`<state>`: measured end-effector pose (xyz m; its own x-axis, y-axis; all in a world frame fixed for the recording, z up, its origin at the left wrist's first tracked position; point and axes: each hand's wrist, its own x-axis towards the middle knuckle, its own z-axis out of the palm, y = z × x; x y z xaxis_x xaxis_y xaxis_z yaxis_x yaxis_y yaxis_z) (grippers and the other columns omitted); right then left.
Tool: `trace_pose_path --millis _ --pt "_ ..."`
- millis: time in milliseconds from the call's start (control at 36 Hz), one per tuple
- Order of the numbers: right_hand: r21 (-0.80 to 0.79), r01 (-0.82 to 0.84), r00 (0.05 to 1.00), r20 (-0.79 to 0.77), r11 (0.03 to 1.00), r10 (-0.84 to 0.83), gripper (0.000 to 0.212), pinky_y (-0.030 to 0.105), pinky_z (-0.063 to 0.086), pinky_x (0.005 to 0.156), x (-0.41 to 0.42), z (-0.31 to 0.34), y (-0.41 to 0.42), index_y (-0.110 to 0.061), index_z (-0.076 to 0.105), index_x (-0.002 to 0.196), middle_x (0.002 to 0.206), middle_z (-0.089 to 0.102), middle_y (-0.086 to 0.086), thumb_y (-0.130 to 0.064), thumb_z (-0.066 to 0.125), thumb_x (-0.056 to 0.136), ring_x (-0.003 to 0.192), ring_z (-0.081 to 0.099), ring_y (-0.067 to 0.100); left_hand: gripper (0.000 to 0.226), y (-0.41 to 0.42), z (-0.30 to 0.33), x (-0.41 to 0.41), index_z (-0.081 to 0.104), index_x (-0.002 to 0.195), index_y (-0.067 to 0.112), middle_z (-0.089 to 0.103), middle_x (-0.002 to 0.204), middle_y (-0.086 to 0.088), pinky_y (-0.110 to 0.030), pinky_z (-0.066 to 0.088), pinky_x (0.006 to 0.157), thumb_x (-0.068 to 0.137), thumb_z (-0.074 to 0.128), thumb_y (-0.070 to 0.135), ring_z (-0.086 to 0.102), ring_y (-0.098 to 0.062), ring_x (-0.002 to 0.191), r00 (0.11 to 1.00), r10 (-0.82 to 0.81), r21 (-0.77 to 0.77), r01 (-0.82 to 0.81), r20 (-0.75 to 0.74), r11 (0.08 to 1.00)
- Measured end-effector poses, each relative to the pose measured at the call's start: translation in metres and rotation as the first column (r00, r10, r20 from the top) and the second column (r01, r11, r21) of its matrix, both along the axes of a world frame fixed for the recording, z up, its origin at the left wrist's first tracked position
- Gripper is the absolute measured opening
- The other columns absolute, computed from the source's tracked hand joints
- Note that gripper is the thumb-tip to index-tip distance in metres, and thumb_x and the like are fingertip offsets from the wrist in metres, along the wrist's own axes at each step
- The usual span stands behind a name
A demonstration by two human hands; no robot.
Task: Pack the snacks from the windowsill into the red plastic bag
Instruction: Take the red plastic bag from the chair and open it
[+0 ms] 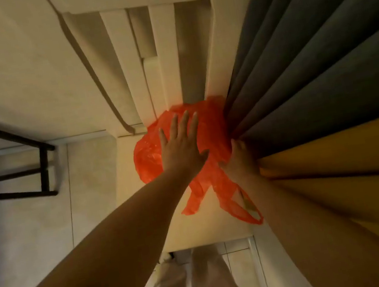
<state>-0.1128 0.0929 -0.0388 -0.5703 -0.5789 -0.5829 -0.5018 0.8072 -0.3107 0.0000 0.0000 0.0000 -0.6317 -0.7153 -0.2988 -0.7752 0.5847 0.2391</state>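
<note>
Red plastic bag [208, 125] bulging on the windowsill [204, 226], no writing legible, left hand [180, 147] flat on top with fingers [186, 122] spread straight, right hand [240, 160] touching its right side, its fingers hidden, grip unclear, grey curtain [319, 59] and yellow curtain [350, 166] just beside.

We have a single view, from a camera worn on the head, facing steeply down along both forearms. The windowsill [197, 227] sits at centre, close below us; floor tiles [35, 231] lie left of it, curtains [321, 71] right of it. The wide lens bends edges. No second view shares the scene.
</note>
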Motion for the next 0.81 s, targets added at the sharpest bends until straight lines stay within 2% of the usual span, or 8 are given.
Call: trace_pose_path --millis 111,167,250,361,444,556,667,806 --pt "0.080 0.036 0.999 -0.031 0.996 -0.033 0.054 0.042 0.042 0.100 -0.007 -0.006 -0.003 -0.008 0.054 0.127 0.134 0.048 0.013 -0.041 0.058 0.085 0.121 0.047 0.034 0.088 -0.006 -0.006 -0.007 -0.006 0.150 0.027 0.005 0.160 -0.003 -0.056 -0.008 0.113 0.088 0.055 0.039 -0.010 -0.026 0.146 0.989 -0.086 0.001 0.086 0.123 0.996" --pt "0.064 0.013 0.999 -0.041 0.998 -0.010 0.037 0.042 0.047 0.095 -0.007 -0.003 -0.001 -0.008 0.061 0.115 0.122 0.057 0.015 -0.032 0.052 0.089 0.111 0.054 0.033 0.086 -0.005 -0.009 -0.007 -0.003 0.151 0.027 0.014 0.158 -0.004 -0.057 -0.010 0.112 0.088 0.055 0.038 -0.005 -0.027 0.147 0.974 -0.129 0.038 0.124 0.186 0.992" --pt "-0.091 0.123 0.989 0.088 0.988 -0.115 0.025 0.037 0.046 0.090 -0.004 0.010 0.000 -0.008 0.056 0.116 0.119 0.056 0.013 -0.015 0.044 0.095 0.110 0.054 0.030 0.082 -0.003 -0.010 -0.003 0.007 0.151 0.026 0.029 0.151 -0.007 -0.058 -0.007 0.113 0.087 0.055 0.045 0.010 -0.028 0.145 0.966 -0.125 0.035 0.120 0.225 0.992" --pt "-0.236 0.330 0.920 0.297 0.914 -0.255 0.022 0.031 0.037 0.075 0.006 0.036 0.002 -0.005 0.044 0.118 0.108 0.051 0.012 -0.015 0.034 0.101 0.094 0.049 0.022 0.072 0.001 -0.001 0.005 0.032 0.144 0.028 0.034 0.145 -0.009 -0.060 -0.001 0.115 0.083 0.054 0.059 0.020 -0.029 0.140 0.965 -0.146 -0.008 0.152 0.216 0.988" --pt "-0.299 0.354 0.915 0.305 0.886 -0.263 0.023 0.029 0.036 0.074 0.014 0.052 0.008 -0.003 0.044 0.118 0.101 0.048 0.008 -0.015 0.032 0.102 0.091 0.048 0.021 0.074 0.004 0.007 0.012 0.033 0.143 0.033 0.026 0.148 -0.008 -0.060 0.001 0.114 0.079 0.055 0.064 0.015 -0.029 0.141 0.977 -0.143 -0.019 0.148 0.159 0.989" --pt "-0.362 0.360 0.921 0.283 0.860 -0.266 0.025 0.023 0.031 0.069 0.026 0.076 0.014 -0.001 0.046 0.117 0.101 0.049 0.009 -0.016 0.033 0.102 0.090 0.047 0.020 0.089 0.008 0.022 0.021 0.016 0.148 0.029 0.012 0.155 -0.007 -0.058 -0.003 0.114 0.078 0.061 0.060 0.004 -0.028 0.145 0.985 -0.161 -0.054 0.164 0.063 0.985" --pt "-0.447 0.338 0.939 0.222 0.828 -0.263 0.025 0.022 0.029 0.067 0.041 0.104 0.027 0.000 0.051 0.114 0.108 0.054 0.016 -0.015 0.036 0.101 0.094 0.048 0.021 0.089 0.010 0.039 0.033 0.009 0.149 0.026 0.018 0.154 -0.006 -0.057 -0.002 0.115 0.081 0.064 0.046 0.005 -0.026 0.146 0.982 -0.188 -0.047 0.188 0.006 0.981" --pt "-0.544 0.364 0.924 0.110 0.756 -0.366 0.024 0.026 0.030 0.072 0.066 0.146 0.055 0.001 0.056 0.108 0.102 0.058 0.017 -0.013 0.038 0.101 0.102 0.054 0.030 0.051 0.013 0.062 0.059 0.041 0.139 0.025 0.034 0.147 -0.007 -0.056 0.000 0.114 0.089 0.052 0.027 0.018 -0.028 0.143 0.953 -0.289 -0.028 0.292 0.096 0.956"
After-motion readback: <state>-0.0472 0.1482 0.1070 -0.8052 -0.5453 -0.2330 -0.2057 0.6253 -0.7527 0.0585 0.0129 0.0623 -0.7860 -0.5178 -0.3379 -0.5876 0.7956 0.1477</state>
